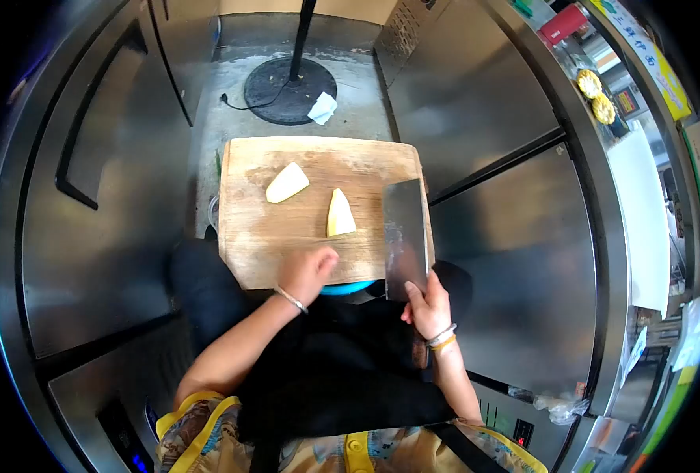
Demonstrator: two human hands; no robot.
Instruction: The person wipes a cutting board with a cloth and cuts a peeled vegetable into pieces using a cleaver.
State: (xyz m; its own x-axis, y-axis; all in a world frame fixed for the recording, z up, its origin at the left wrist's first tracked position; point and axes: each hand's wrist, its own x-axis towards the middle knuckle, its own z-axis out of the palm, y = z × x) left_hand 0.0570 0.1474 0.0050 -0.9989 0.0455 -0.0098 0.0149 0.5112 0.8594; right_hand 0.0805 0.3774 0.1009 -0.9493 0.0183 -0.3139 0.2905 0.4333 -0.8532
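On the wooden cutting board (247, 229) lie two pale yellow wedge-shaped pieces: one piece (288, 184) at the upper left, another piece (340, 214) near the middle. My left hand (309, 273) is over the board's near edge, below the middle piece, fingers curled in and slightly blurred; whether anything is inside them is hidden. A wide cleaver (405, 236) is in my right hand (429, 306), its blade over the board's right side, thumb against the lower blade.
Steel cabinets stand at left (98, 197) and right (515, 260). Beyond the board is a black round stand base (291, 91) with a cord and a white crumpled paper (322, 108). A blue rim (348, 289) shows under the board. Corn pieces (589, 83) lie at upper right.
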